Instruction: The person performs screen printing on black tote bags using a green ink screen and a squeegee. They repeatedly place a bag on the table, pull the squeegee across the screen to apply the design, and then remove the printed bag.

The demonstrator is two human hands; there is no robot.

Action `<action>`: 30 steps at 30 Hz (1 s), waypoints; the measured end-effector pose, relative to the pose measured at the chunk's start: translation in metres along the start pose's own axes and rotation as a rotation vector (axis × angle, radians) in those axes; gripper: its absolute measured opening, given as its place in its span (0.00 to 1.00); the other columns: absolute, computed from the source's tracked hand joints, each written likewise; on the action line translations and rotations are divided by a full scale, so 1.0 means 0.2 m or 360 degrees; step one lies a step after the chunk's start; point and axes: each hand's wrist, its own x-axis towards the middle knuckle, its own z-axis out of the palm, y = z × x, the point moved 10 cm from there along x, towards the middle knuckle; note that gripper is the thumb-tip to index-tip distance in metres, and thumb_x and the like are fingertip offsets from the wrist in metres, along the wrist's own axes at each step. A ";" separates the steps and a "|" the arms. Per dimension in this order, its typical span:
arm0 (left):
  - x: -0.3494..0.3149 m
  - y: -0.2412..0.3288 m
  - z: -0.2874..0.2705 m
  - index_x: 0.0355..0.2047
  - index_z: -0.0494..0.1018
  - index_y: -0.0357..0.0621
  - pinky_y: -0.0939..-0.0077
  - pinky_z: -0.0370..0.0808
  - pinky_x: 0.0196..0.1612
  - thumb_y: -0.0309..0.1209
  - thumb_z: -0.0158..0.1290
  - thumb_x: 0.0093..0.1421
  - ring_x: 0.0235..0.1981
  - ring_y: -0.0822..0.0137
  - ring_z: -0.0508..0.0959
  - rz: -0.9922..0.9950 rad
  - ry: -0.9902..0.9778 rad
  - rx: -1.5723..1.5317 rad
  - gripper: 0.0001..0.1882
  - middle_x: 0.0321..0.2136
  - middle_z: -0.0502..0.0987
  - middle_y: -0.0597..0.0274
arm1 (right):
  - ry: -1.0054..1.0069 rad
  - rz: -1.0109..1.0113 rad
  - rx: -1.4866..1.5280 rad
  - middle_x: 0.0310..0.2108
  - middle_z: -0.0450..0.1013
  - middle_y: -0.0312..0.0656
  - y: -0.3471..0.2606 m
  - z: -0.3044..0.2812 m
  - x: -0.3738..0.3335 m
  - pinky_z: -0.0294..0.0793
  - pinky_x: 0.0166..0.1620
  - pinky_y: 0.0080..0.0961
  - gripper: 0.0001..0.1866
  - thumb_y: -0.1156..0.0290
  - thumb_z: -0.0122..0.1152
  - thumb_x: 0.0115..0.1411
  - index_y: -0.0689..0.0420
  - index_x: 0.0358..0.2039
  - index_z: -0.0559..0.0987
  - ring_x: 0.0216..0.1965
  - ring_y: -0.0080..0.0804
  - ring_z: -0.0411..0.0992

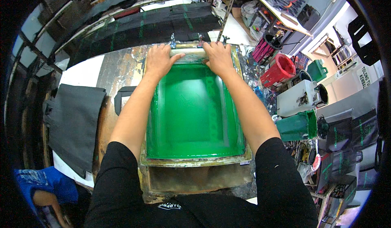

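Observation:
A printing screen [195,161] lies in front of me, its mesh covered with wet green ink [187,110]. Across its far end stretches a pale squeegee [190,57]. My left hand [160,59] grips the squeegee's left part, fingers over the far side and thumb pointing inward along it. On the right part, my right hand [218,58] is closed in the same way. Both arms reach straight out over the screen's sides. Behind the hands, metal hinge clamps [200,40] stand at the screen's far edge. The squeegee's lower edge is hidden.
Black fabric pieces [77,120] are stacked at the left. On the right stand a red bucket [281,70], a white jerrycan [297,99] and a green container [297,126]. Racks with black printed sheets [150,24] extend behind. A person in blue [49,183] is at the lower left.

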 end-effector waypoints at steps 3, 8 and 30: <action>-0.06 0.02 -0.01 0.36 0.80 0.37 0.50 0.75 0.47 0.62 0.58 0.63 0.41 0.45 0.80 0.0101 0.0156 -0.0013 0.33 0.36 0.81 0.46 | 0.0023 -0.0003 -0.0013 0.46 0.77 0.37 -0.01 -0.01 -0.04 0.69 0.52 0.51 0.35 0.58 0.82 0.47 0.47 0.55 0.75 0.52 0.41 0.75; -0.21 0.08 -0.09 0.27 0.76 0.41 0.54 0.76 0.42 0.65 0.58 0.60 0.37 0.50 0.79 0.0147 0.0269 0.0045 0.34 0.30 0.79 0.53 | -0.0099 0.0012 0.0037 0.43 0.77 0.36 -0.06 -0.08 -0.18 0.69 0.50 0.49 0.33 0.58 0.82 0.47 0.47 0.52 0.76 0.49 0.40 0.76; -1.23 0.56 -0.68 0.22 0.70 0.46 0.60 0.69 0.35 0.62 0.66 0.52 0.28 0.57 0.71 0.0228 0.0167 -0.0060 0.31 0.24 0.68 0.60 | -0.0167 0.0012 0.0213 0.39 0.72 0.38 -0.47 -0.74 -1.20 0.66 0.50 0.44 0.25 0.71 0.74 0.47 0.49 0.47 0.76 0.45 0.41 0.72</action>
